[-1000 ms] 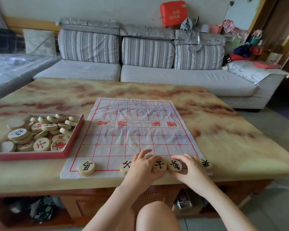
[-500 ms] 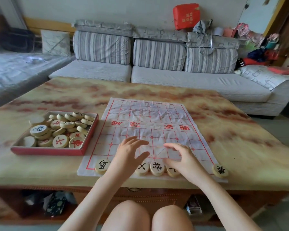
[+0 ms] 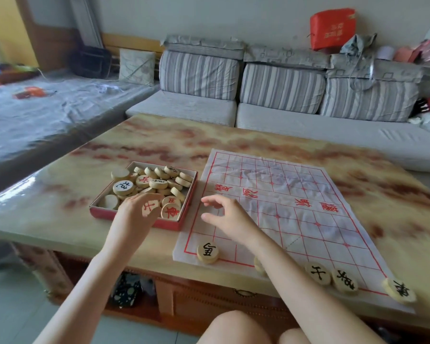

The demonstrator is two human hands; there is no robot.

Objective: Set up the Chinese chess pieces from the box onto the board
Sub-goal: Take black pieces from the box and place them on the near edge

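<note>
Open room lies over the board's (image 3: 296,175) middle and far rows and along the surface's (image 3: 258,135) far edge. Left of the board, the red box (image 3: 171,225) raises walls around heaped pieces (image 3: 157,183), open only from above; the left grip (image 3: 137,212) hangs over its near edge. A narrow bare strip parts box from board. Five set pieces (image 3: 207,252) crowd the board's near edge, with the right forearm (image 3: 296,276) lying across them.

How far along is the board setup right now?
Early. Done: five pieces on the board, along its near edge, one half hidden by the right forearm. In hand: left hand at a red-lettered piece in the box, grip unclear; right hand hovers empty. Left: many loose pieces in the box.
</note>
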